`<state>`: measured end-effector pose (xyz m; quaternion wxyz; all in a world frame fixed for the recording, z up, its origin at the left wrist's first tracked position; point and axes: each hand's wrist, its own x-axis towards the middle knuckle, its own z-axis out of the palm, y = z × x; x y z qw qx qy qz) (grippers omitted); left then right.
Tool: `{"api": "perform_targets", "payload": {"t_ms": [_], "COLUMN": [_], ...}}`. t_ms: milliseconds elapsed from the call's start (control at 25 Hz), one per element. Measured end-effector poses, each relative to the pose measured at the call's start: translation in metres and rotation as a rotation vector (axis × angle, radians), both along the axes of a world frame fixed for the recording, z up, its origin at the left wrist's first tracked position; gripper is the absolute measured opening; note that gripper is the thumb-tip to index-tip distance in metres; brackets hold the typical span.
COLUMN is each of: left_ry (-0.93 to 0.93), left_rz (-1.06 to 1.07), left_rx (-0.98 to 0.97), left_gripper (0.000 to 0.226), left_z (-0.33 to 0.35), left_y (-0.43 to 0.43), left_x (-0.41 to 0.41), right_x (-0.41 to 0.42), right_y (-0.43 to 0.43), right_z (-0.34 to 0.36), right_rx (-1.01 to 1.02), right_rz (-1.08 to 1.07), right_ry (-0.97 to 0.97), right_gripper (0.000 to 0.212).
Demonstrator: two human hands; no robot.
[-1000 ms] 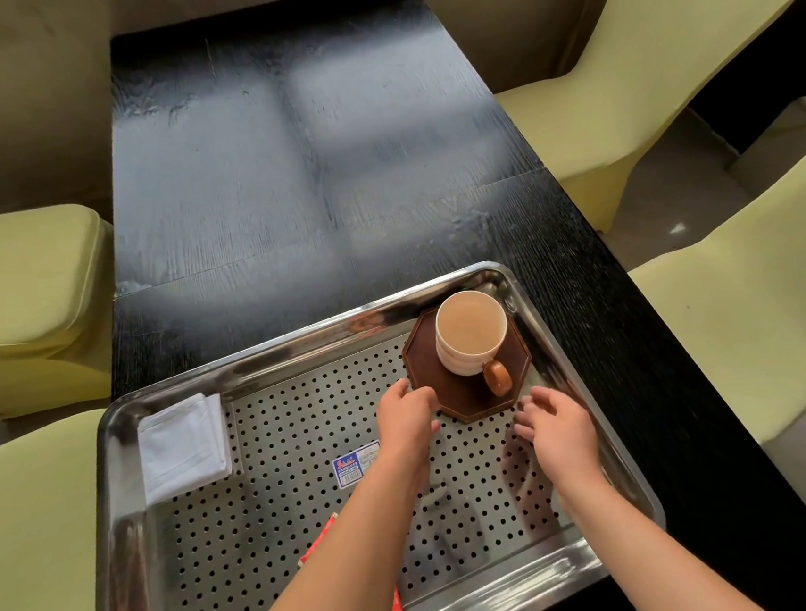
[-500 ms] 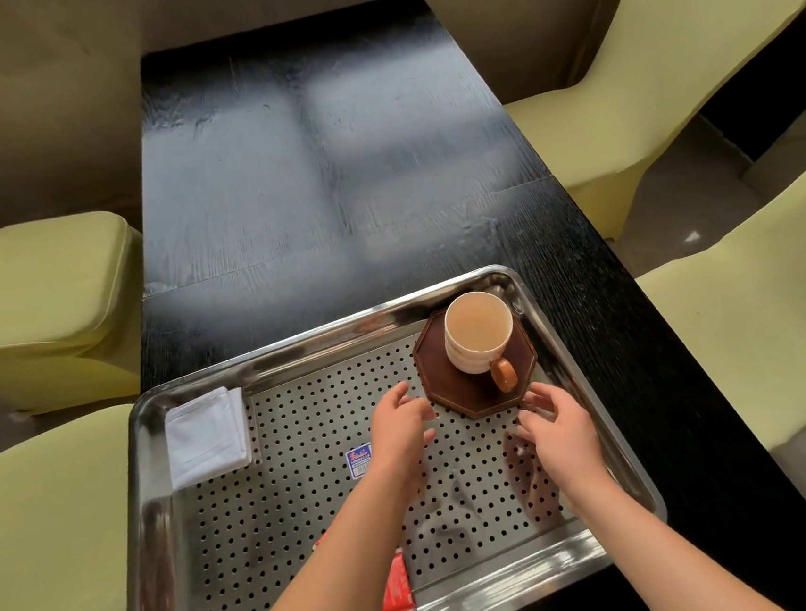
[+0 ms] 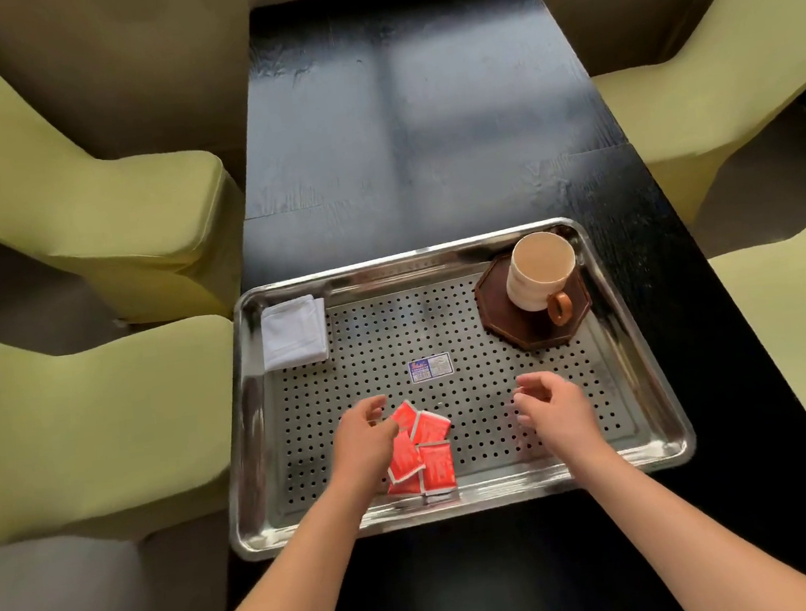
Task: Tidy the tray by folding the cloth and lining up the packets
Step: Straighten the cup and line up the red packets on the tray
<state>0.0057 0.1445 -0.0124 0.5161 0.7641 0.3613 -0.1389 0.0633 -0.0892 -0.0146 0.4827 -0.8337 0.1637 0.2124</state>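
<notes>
My left hand [image 3: 362,439] curled at packets [image 3: 427,450] by the tray [image 3: 460,515] near rim, grip I cannot tell, right hand [image 3: 549,409] fingers loosely apart

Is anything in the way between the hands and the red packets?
No. The left hand is right beside the red packets, and only bare tray lies between them and the right hand.

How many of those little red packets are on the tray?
4 red packets show, heaped on the tray beside the left hand: two farther, two nearer. More may lie hidden beneath.
</notes>
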Motion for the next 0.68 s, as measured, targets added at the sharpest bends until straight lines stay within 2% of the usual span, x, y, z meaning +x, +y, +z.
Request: {"api": "perform_targets", "payload": {"t_ms": [200,320,400,560,680], "left_ry": [0.157,0.196,0.212,0.216,0.176], "left_rz": [0.027,0.016,-0.029,-0.093,-0.093], "left_rx": [0.047,0.056,0.137,0.297,0.307], "left_gripper": [0.055,0.043,0.024,0.024,0.021], "left_z": [-0.011,-0.014,-0.016,-0.024,-0.032], "left_y": [0.002,-0.004,-0.006,-0.008,-0.007], "left_x": [-0.039,-0.04,-0.032,-0.025,-0.029], "right_x": [-0.028,-0.039,-0.043,-0.043,-0.045], "right_y": [0.038,0.065,0.079,0.085,0.087], "right_z": [-0.011,-0.016,-0.019,-0.025,-0.027], "right_rx": [-0.21,-0.372,-0.446,-0.514,-0.543], "right_rz": [0.411,0.558,0.573,0.466,0.435], "right_ry": [0.107,0.116,0.104,0.083,0.044], "right_gripper": [0.033,0.034,0.03,0.032,0.047]}}
